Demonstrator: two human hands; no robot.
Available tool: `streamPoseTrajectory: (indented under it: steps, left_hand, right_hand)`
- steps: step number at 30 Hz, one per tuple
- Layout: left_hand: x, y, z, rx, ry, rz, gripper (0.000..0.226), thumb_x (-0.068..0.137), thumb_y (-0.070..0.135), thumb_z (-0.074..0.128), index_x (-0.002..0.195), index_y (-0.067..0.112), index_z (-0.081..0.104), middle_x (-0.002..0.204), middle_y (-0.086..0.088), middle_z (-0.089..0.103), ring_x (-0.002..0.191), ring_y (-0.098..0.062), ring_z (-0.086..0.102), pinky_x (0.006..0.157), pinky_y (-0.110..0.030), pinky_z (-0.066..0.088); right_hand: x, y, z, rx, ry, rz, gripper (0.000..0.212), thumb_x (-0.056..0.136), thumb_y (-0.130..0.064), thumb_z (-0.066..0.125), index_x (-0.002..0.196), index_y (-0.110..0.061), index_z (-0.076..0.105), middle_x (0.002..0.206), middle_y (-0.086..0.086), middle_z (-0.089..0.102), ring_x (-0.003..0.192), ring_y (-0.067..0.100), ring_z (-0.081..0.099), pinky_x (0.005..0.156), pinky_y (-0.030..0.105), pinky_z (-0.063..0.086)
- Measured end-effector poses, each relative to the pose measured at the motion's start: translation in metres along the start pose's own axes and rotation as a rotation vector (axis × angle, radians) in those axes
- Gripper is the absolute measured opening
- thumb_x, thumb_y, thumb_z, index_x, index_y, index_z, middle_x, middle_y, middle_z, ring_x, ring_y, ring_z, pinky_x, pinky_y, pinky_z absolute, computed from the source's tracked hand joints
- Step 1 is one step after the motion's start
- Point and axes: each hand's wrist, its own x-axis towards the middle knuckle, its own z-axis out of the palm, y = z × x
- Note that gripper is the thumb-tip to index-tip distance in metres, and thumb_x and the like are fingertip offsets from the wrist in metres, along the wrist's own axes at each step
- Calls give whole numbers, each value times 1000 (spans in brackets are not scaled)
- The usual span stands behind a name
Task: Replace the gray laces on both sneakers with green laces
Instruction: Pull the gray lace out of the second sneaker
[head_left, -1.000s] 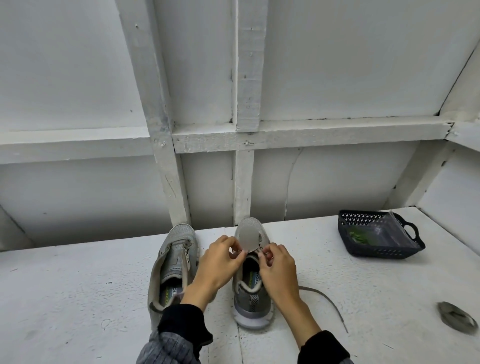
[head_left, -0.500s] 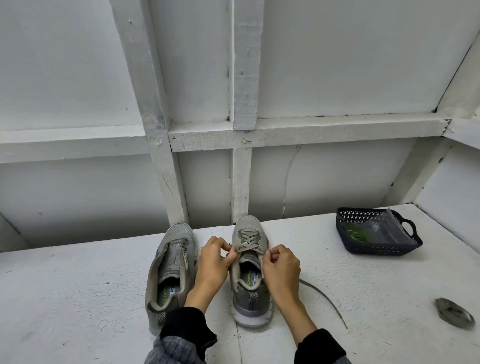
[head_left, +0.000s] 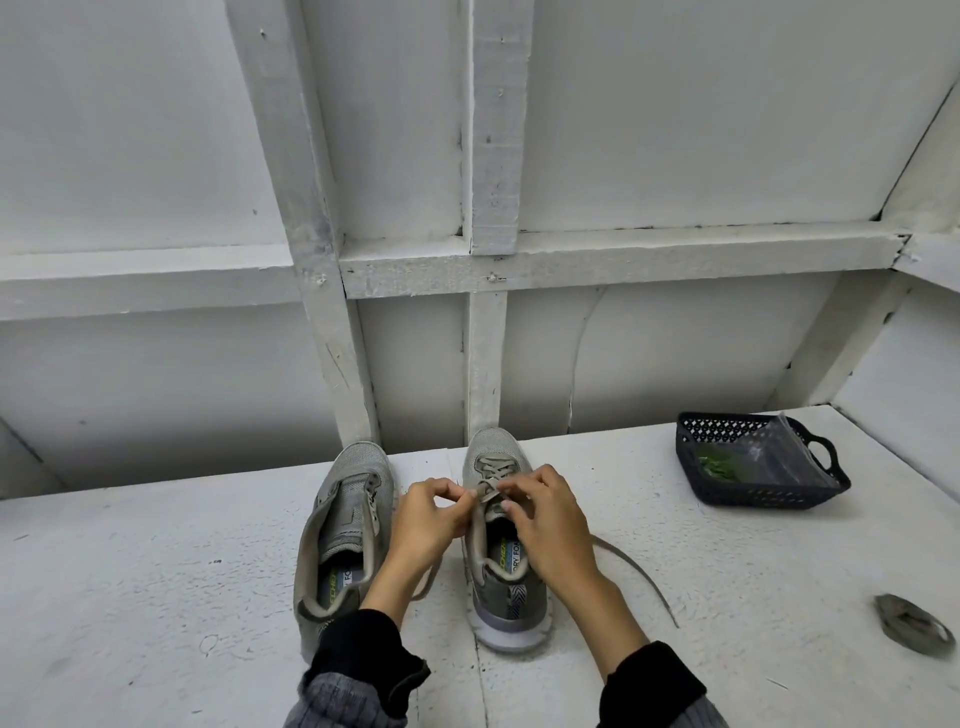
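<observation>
**Gray lace in two hands on the right sneaker**

The gray lace is in the right sneaker, in the middle of the white worktop. The left hand fingers pinch the lace. The right hand fingers pinch it too. A loose end trails right. The left sneaker sits just beside, with no lace. A dark basket with green laces sits far right. A rolled gray lace lies near right.

hands moved up gray lace
</observation>
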Motion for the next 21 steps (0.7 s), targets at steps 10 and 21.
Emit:
streamPoseTrajectory:
  steps: [10, 21]
  left_hand:
    - [4, 1, -6, -180, -120, -106, 18, 85, 17, 72, 69, 9, 67, 68, -6, 62, 60, -19, 60, 55, -19, 50]
    - [8, 2, -10, -222, -175, -135, 14, 88, 11, 69, 75, 7, 68, 67, -3, 63, 56, -11, 61, 55, -18, 52]
  right_hand:
    - [12, -13, -2, -188, -99, -62, 7, 98, -23, 51, 93, -18, 54, 98, -7, 37, 88, 16, 50, 69, 25, 37]
    - [22, 9, -4, 291, 325, 337, 7, 93, -11, 57, 94, -18, 55, 91, 1, 58, 84, 21, 57, 71, 29, 41]
